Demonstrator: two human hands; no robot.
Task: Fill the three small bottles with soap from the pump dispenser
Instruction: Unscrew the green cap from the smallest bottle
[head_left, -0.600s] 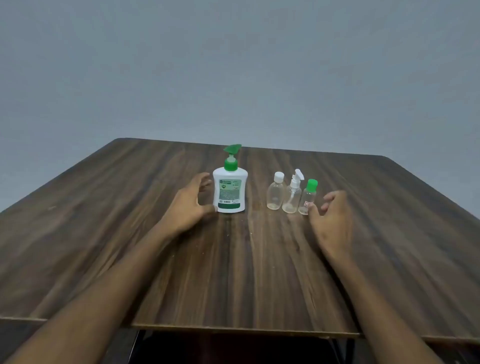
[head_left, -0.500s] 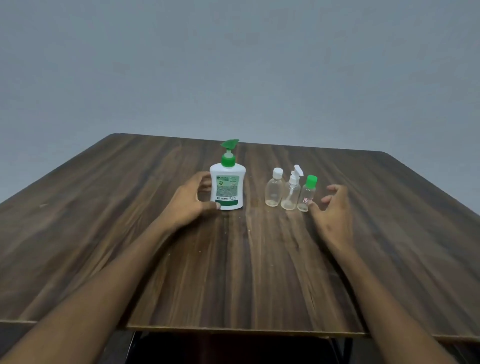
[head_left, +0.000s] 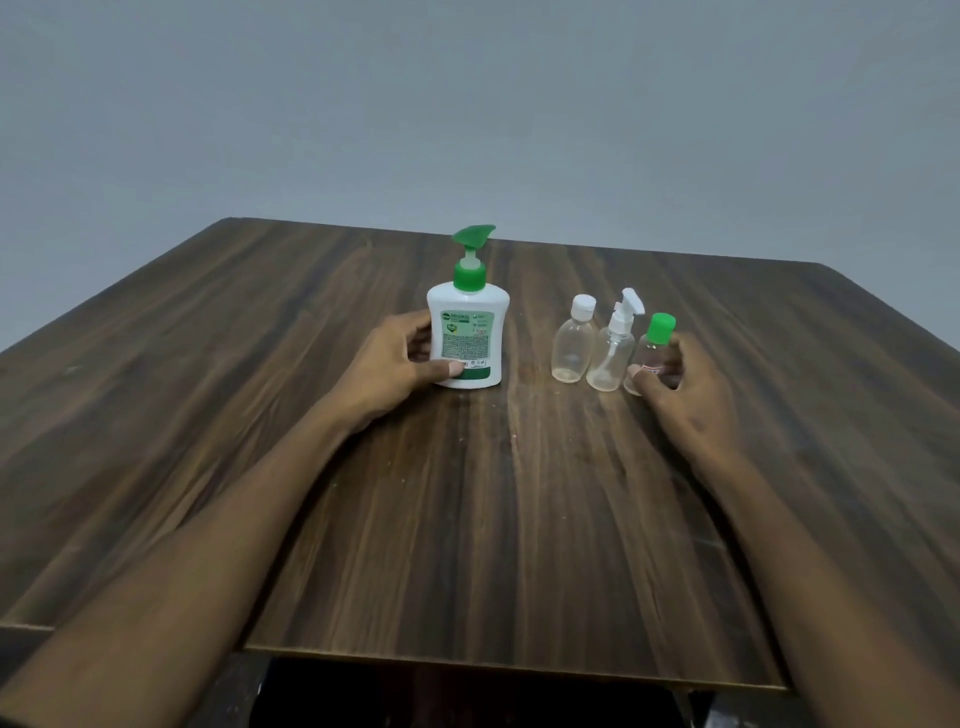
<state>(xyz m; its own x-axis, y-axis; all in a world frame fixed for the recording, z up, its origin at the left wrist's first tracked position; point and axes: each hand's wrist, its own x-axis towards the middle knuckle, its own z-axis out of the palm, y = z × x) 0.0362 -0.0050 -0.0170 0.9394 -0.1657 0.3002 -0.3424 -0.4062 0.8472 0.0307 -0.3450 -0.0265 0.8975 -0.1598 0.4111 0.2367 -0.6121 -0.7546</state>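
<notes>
1 pump dispenser (head_left: 469, 332), 3 small bottles (head_left: 572, 349) (head_left: 614, 353) (head_left: 653, 349), 2 hands (head_left: 387, 370) (head_left: 684, 389), 1 table (head_left: 467, 519)

Two bare forearms enter from the bottom corners, the left arm (head_left: 218, 545) from about 7 o'clock and the right arm (head_left: 810, 540) from about 5 o'clock. No sleeve covers either. The left hand (head_left: 387, 371) and right hand (head_left: 688, 395) are bare too, with short, plain nails showing on the thumbs.
</notes>
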